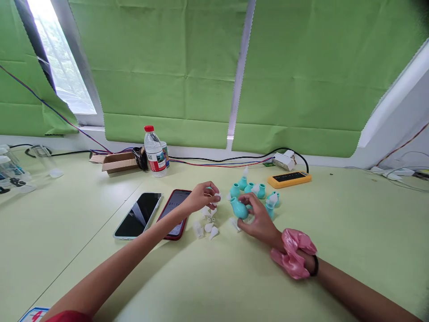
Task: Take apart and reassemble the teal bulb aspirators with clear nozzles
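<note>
My right hand (259, 221), with a pink scrunchie at the wrist, is closed around a teal rubber bulb (239, 209) whose open neck points up and to the left. Between the fingertips of my left hand (202, 197) is a small translucent white piece (217, 197); its exact shape is partly hidden. Below that hand lie several loose white cone-shaped tips (213, 232), small rings and a clear plastic piece (198, 230). Another clear piece (235, 224) lies by my right fingers. Behind my right hand stand several more teal bulbs (235, 191), some with white tips on them.
Two phones, a black-screened one (139, 216) and a red-cased one (177, 228), lie left of the parts. Farther back are a red-capped bottle (155, 154), a cardboard box (120, 163), cables and a yellow power strip (289, 179). Clear containers (11, 167) stand far left.
</note>
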`<action>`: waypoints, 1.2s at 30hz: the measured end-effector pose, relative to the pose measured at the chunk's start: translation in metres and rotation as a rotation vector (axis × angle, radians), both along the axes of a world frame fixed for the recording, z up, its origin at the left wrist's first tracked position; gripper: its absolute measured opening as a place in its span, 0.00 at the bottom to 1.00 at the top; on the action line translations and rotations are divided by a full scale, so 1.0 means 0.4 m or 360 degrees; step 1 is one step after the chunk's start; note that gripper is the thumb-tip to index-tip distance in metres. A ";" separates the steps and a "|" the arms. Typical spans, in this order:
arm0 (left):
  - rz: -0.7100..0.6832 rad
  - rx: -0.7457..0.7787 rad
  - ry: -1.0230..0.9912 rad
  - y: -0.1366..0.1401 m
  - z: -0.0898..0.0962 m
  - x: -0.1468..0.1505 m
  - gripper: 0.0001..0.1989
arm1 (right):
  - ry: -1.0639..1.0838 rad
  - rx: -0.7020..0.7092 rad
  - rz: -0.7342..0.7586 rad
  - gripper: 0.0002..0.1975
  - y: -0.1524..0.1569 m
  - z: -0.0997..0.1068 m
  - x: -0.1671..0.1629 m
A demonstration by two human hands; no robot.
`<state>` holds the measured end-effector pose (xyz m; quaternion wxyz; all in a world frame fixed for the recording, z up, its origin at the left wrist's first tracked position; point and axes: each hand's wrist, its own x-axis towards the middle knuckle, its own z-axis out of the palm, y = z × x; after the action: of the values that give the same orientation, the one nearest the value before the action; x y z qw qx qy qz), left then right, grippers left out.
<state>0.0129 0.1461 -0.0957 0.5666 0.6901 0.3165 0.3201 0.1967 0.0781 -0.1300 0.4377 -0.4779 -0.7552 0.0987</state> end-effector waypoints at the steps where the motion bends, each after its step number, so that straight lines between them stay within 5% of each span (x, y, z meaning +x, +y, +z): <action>1: 0.0052 -0.0057 -0.0032 0.000 -0.006 0.004 0.13 | 0.0054 -0.0035 0.0031 0.21 -0.017 -0.006 0.004; 6: 0.0160 -0.0086 -0.0202 -0.029 -0.011 0.023 0.17 | 0.0222 -0.0064 0.0192 0.19 -0.054 -0.052 0.001; 16: -0.0108 -0.0593 -0.0186 -0.041 -0.016 0.032 0.19 | 0.0217 -0.0070 0.0031 0.19 -0.057 -0.065 0.001; 23: -0.0203 -0.0419 0.0109 -0.040 -0.006 0.027 0.16 | -0.0097 0.0196 -0.0035 0.08 -0.034 -0.060 -0.004; 36: -0.0497 -0.0271 0.0229 -0.072 0.032 0.023 0.14 | -0.0355 0.0371 0.0012 0.06 -0.036 -0.032 0.006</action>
<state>0.0221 0.1171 -0.0830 0.6417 0.7015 0.2712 0.1502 0.1990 0.0636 -0.1429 0.4031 -0.4290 -0.8073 -0.0416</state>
